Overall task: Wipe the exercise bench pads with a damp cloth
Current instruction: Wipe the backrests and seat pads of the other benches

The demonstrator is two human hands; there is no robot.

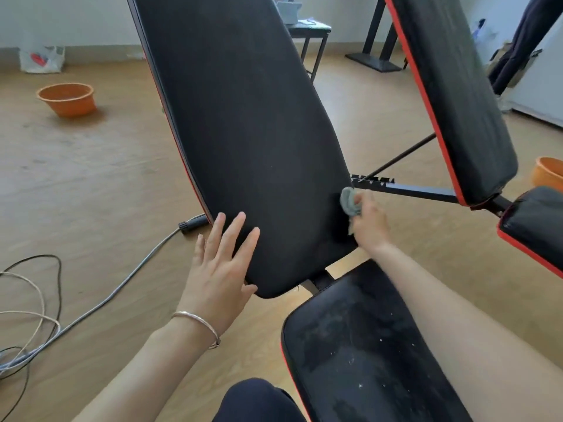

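Far left of the left grip, an orange basin (67, 99) sits on the floor, with cables (100, 300) looping nearer. The left grip (219, 269), fingers straight and spread, holds nothing and lies flat on the lower left corner of the back pad (243, 132). This black pad tilts up and away from both grips, its long axis leaning toward upper left. At its lower right edge the right grip (370, 223) curls round a bunched grey cloth (348, 202), pressing it on the pad. Below that grip lies the dusty seat pad (350, 360).
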